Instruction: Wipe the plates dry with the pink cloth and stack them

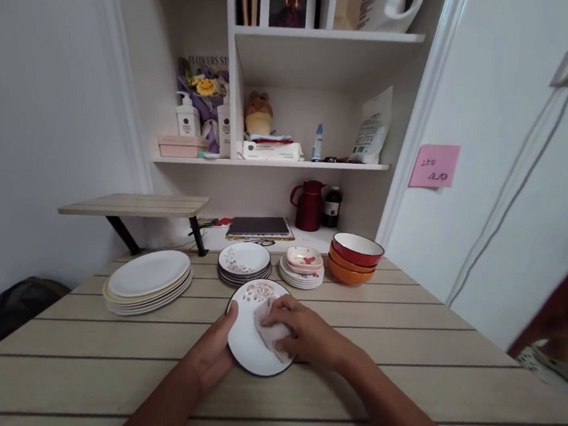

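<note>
A white plate [246, 337] with a dark rim and a brown flower print is tilted toward me above the table. My left hand [215, 350] grips it by its left edge, thumb on the rim and fingers underneath. My right hand [297, 328] is closed on a pale pinkish cloth [269, 329], pressed against the right part of the plate's face. Just behind stands a stack of similar flowered plates [244, 261]. The fingertips of my left hand are hidden under the plate.
Large white plates [150, 274] are stacked at the left, near a small raised shelf [134, 204]. Small plates [300, 279] topped with pink square dishes [304, 258] stand behind, beside red and orange bowls [355, 250]. A red jug [309, 205] and a laptop [258, 226] are at the back.
</note>
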A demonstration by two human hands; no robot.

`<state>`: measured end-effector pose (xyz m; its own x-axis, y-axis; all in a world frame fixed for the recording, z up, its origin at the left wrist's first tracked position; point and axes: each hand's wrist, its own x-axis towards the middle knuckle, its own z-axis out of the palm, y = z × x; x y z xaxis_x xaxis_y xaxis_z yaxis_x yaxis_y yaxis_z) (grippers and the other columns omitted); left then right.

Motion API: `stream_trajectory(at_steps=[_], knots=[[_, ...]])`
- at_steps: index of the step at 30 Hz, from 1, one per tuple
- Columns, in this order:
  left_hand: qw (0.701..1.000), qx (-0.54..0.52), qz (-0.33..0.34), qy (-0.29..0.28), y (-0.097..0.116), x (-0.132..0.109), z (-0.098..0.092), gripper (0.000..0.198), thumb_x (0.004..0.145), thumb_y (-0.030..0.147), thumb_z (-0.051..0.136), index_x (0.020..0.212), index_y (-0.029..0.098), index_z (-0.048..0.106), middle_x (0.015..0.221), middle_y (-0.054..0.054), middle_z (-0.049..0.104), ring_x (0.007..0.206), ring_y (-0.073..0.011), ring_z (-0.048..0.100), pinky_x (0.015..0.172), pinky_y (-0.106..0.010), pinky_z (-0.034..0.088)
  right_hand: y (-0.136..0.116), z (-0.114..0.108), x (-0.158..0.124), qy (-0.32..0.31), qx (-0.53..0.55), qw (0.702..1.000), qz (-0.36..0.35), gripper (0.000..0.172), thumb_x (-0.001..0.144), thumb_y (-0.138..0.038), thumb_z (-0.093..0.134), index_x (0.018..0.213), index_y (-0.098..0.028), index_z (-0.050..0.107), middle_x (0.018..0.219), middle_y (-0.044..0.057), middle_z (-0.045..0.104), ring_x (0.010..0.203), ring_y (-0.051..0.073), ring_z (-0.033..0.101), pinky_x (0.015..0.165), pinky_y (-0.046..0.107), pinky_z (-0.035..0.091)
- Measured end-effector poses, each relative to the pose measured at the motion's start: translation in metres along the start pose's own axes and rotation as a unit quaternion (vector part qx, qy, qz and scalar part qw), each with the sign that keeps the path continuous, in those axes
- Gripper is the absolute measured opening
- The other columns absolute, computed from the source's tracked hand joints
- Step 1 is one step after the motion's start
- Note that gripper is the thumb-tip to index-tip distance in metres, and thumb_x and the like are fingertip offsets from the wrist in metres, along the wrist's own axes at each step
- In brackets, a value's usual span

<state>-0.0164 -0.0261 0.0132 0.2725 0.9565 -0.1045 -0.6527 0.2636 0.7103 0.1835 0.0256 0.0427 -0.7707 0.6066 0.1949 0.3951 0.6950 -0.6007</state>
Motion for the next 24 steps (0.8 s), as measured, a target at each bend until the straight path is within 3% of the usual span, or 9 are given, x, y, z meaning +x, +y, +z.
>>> stream_trajectory(at_steps=[3,8,10,15,19,21,24], knots=[[1.000,-0.012,0.002,0.001,0.000,-0.002,0.002,0.064,0.089,0.046,0.050,0.143,0.014,0.036,0.130,-0.016,0.059,0.122,-0.0284,0.054,0.109,-0.042,0.031,0.000,-0.001,0.000,0.016,-0.026,0.999,0.013,0.051,0.067,-0.008,0.062,0.114,-0.029,0.063,0.124,0.003,0.050,0.103,0.018,0.055,0.090,0.029,0.043],[0.999,-0.031,0.002,-0.012,-0.001,-0.002,0.000,0.067,0.088,0.049,0.050,0.143,0.015,0.036,0.131,-0.017,0.058,0.121,-0.0286,0.054,0.110,-0.041,0.030,-0.008,-0.003,-0.009,-0.065,-0.062,0.996,-0.006,0.040,0.066,-0.012,0.066,0.103,-0.029,0.065,0.115,0.000,0.056,0.097,0.018,0.057,0.083,0.028,0.043],[0.999,-0.030,-0.002,-0.014,-0.001,-0.002,-0.001,0.065,0.088,0.049,0.049,0.142,0.014,0.038,0.129,-0.017,0.060,0.120,-0.0283,0.055,0.109,-0.041,0.032,-0.012,0.004,-0.008,-0.069,-0.050,0.996,-0.037,0.042,0.067,-0.012,0.065,0.105,-0.029,0.064,0.117,0.000,0.055,0.098,0.017,0.057,0.084,0.028,0.044],[1.000,-0.012,-0.009,0.000,-0.001,-0.001,0.002,0.059,0.090,0.049,0.046,0.138,0.013,0.044,0.124,-0.015,0.064,0.117,-0.0276,0.058,0.106,-0.041,0.035,-0.016,0.025,0.014,0.050,-0.072,0.992,-0.091,0.052,0.074,-0.011,0.060,0.122,-0.030,0.057,0.132,0.005,0.048,0.115,0.021,0.050,0.094,0.032,0.042],[1.000,-0.006,0.005,0.016,-0.001,-0.001,0.002,0.062,0.089,0.052,0.045,0.139,0.015,0.044,0.126,-0.014,0.063,0.120,-0.0267,0.055,0.109,-0.041,0.032,-0.001,0.012,0.019,0.152,-0.124,0.980,-0.028,0.049,0.078,-0.011,0.057,0.124,-0.027,0.056,0.140,0.009,0.040,0.125,0.025,0.043,0.099,0.036,0.040],[1.000,0.002,-0.003,0.020,-0.001,-0.001,0.000,0.065,0.088,0.056,0.045,0.138,0.014,0.044,0.127,-0.014,0.062,0.123,-0.0267,0.053,0.110,-0.041,0.030,0.007,-0.002,0.010,0.141,-0.133,0.981,0.019,0.048,0.078,-0.012,0.057,0.123,-0.028,0.057,0.136,0.008,0.042,0.118,0.024,0.049,0.094,0.035,0.042],[1.000,0.008,-0.011,0.022,-0.001,-0.002,-0.004,0.070,0.086,0.060,0.044,0.138,0.014,0.044,0.128,-0.014,0.061,0.126,-0.0272,0.050,0.112,-0.041,0.027,0.009,-0.017,-0.009,0.042,-0.113,0.991,0.050,0.044,0.072,-0.014,0.062,0.113,-0.029,0.060,0.123,0.004,0.050,0.099,0.020,0.057,0.083,0.031,0.045]])
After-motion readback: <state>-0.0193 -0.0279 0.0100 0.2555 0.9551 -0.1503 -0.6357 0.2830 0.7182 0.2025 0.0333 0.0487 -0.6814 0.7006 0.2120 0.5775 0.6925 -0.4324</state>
